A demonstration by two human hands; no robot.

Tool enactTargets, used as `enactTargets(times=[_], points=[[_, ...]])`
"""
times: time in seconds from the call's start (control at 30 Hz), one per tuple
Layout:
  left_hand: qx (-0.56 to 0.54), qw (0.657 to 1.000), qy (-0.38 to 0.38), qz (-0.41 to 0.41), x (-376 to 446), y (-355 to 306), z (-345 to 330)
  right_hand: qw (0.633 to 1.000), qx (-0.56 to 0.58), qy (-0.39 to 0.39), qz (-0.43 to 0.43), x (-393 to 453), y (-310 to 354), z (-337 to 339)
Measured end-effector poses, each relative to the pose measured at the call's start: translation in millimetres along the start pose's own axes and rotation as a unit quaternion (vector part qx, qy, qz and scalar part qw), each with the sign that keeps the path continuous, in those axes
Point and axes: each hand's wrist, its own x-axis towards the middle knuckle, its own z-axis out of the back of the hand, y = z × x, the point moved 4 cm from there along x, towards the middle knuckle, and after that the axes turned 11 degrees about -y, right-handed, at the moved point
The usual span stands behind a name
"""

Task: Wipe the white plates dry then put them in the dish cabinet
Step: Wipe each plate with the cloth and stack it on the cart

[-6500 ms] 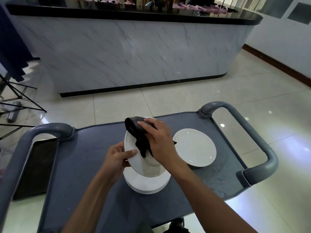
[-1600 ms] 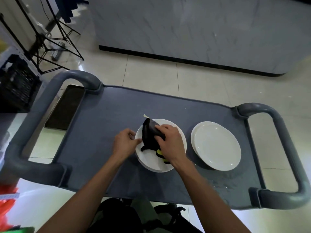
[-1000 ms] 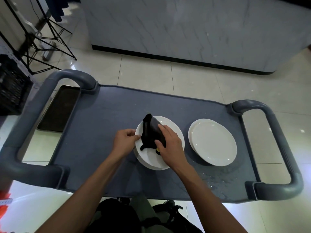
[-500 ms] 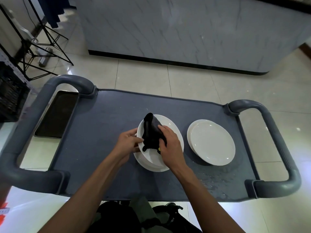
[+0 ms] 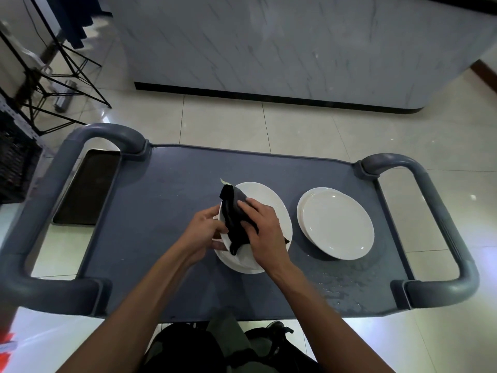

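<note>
The left hand (image 5: 205, 230) grips the rim of a tilted white plate (image 5: 266, 203) above a stack (image 5: 239, 265) on the cart (image 5: 166, 211). The right hand (image 5: 265, 232) presses a black cloth (image 5: 234, 218) onto it.

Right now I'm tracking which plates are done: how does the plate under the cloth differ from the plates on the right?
The held plate is tilted, gripped by the left hand, and the right hand presses a black cloth on it. The right plates lie flat, bare and untouched. Both are round and white.
</note>
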Motion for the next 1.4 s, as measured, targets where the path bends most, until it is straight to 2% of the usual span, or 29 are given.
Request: enactTargets(times=[0.23,0.4,0.6,1.0,1.4], points=[[-0.015,0.999,-0.024,-0.029,-4.3,-0.2,-2.9,0.995,-0.075,-0.029,0.054,18.2,8.0,3.9],[-0.05,0.997,-0.033,-0.041,-10.7,-4.0,-9.7,0.99,-0.114,-0.075,0.031,48.6,3.9,24.2],[-0.108,0.99,-0.06,-0.072,-16.7,-15.8,-23.1,0.985,-0.154,-0.08,0.016,75.1,-15.4,54.6],[-0.185,0.963,-0.153,-0.125,-22.8,-39.9,-63.6,0.992,-0.104,-0.045,0.051,47.4,-43.3,97.9],[-0.18,0.954,-0.181,-0.16,-38.3,-38.8,-111.8,0.989,-0.026,-0.022,0.141,16.1,-56.2,130.0]])
